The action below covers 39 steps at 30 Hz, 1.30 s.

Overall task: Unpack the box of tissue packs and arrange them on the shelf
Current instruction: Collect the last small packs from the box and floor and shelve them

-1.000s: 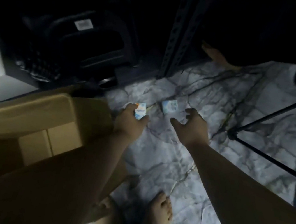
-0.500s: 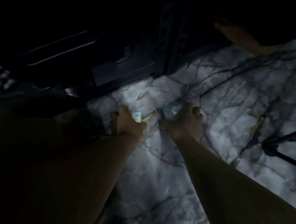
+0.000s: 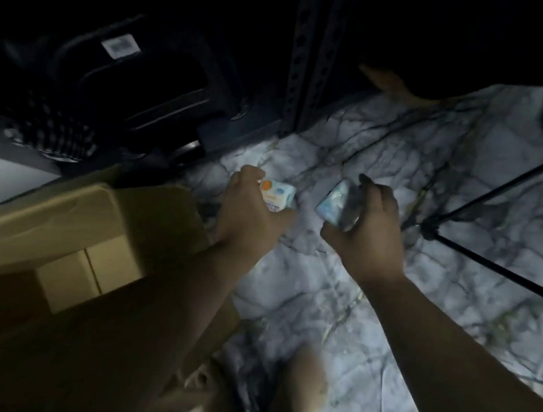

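Hands (image 3: 249, 216) (image 3: 368, 234) gripping tissue packs (image 3: 278, 195) (image 3: 337, 206) (floor open)

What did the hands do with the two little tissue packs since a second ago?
A second ago the right hand was open, reaching for a pack lying on the marble floor; now it has closed on that tissue pack and lifted and tilted it. The left hand already gripped the other tissue pack and still does. The cardboard box and the tripod look unmoved.
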Each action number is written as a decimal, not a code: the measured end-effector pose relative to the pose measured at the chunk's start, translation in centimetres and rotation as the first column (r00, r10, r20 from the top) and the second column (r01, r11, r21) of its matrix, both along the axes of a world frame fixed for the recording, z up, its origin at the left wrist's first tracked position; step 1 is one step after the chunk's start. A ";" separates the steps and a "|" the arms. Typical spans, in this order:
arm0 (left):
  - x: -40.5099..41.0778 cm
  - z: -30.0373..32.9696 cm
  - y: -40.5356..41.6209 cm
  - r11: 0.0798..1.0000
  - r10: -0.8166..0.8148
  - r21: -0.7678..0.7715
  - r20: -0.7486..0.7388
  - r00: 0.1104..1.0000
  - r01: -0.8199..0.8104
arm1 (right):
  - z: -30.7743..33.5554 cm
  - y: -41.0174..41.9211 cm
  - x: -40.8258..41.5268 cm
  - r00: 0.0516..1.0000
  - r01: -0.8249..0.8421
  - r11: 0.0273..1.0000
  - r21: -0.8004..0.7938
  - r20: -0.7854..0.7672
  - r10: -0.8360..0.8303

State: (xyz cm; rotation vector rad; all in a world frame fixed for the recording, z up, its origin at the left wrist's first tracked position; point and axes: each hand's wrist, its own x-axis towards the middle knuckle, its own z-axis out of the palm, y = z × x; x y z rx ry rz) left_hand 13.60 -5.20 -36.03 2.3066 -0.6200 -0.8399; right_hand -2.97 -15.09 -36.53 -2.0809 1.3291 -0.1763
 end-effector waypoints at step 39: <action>11.9 66.2 37.9 0.708 0.589 -0.570 0.150 0.794 -0.417 | 66.8 26.5 19.9 0.578 -0.667 0.665 -0.337 0.330 0.747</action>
